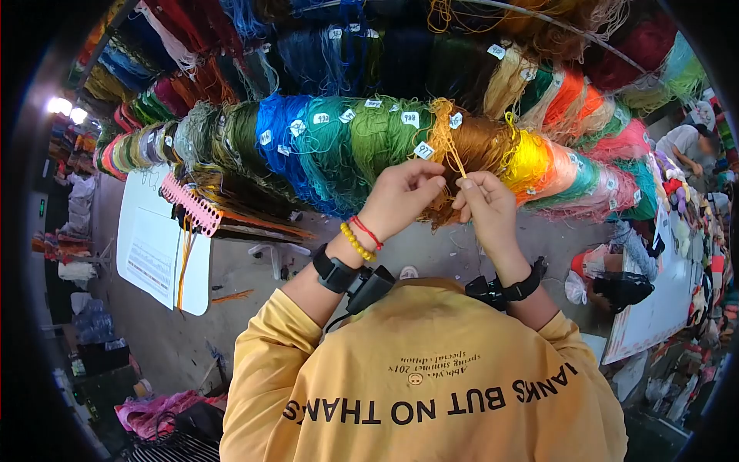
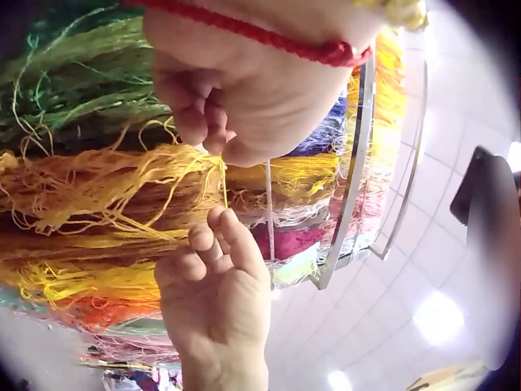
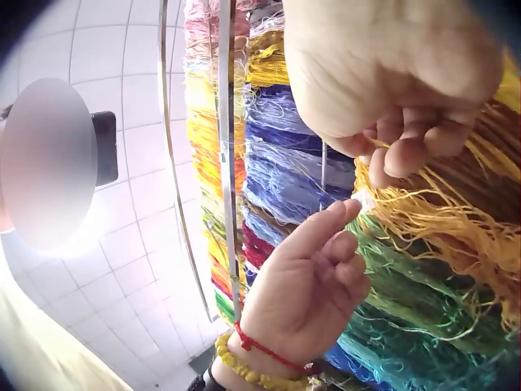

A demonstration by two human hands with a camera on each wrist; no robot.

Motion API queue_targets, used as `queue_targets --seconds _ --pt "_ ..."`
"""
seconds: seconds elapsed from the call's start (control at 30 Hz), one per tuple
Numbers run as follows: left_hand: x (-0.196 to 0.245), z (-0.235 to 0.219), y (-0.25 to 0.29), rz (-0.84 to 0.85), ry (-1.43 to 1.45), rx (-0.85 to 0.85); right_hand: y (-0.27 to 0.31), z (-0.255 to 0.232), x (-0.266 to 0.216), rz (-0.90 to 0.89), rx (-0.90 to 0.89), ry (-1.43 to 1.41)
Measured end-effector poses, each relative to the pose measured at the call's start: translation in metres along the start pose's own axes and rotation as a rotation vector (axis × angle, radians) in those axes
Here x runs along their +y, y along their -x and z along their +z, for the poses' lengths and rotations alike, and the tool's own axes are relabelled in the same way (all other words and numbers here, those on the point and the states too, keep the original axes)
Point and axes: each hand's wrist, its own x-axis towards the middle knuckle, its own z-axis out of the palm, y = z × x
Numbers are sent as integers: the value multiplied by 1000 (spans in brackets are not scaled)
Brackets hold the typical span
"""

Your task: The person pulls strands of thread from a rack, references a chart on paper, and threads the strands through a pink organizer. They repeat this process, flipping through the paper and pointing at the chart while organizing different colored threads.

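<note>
A hank of orange-yellow yarn (image 1: 441,127) hangs over a rack of coloured hanks. My right hand (image 1: 493,212) pinches a thin twisted strand of this yarn between thumb and fingertips and draws it taut toward me; the strand (image 2: 225,189) runs up from those fingertips. Just beside it, my left hand (image 1: 404,196), with a red cord and yellow beads at the wrist, has its fingers bent and its thumb tip close to the strand. I cannot tell whether it holds any yarn. A white number tag (image 1: 423,150) sits above the left fingers.
Green hanks (image 1: 385,135) lie left of the orange yarn, brown (image 1: 481,146) and bright yellow ones (image 1: 531,162) right of it. At left a pink comb-like holder (image 1: 188,202) lies on a white board (image 1: 142,239). Another person (image 1: 685,146) is at far right.
</note>
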Motion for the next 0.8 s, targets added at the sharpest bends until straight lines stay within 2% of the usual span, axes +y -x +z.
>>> queue_targets --seconds 0.07,0.27,0.47,0.5,0.6,0.67,0.8 --pt "11 4 -2 -226 226 -118 2 1 -1 -3 -20 -22" --pt "4 14 -8 -173 217 29 2 -1 1 -56 72 -84" --pt "2 21 -17 -227 274 135 8 6 -5 -49 -32 -29" --pt "-1 20 -17 -229 287 150 7 5 -4 -53 2 -73" --pt "-6 11 -8 -206 434 87 4 -2 -1 -57 86 -185" --pt "-7 6 -4 -190 393 71 3 -5 -3 -59 107 -225" --pt "6 9 3 -206 372 -22 8 2 -3 -91 43 -43"
